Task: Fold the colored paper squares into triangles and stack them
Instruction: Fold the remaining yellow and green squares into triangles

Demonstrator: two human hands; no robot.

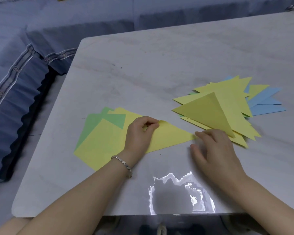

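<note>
Lying flat, yellow triangle (170, 135), long axis left-right, tip pointing right

Standing here, I find no word, number, label or sign that can be read. The only marks are small round emblems along the pale trim (15, 68) of the blue sofa cover (15, 107), on the far left of the table (159, 56). They are too small and blurred to make out.

Right hand (215, 150) blurred, blue triangles (268, 102) mostly under yellow triangles (219, 106), green square (90, 126) half-covered
</note>
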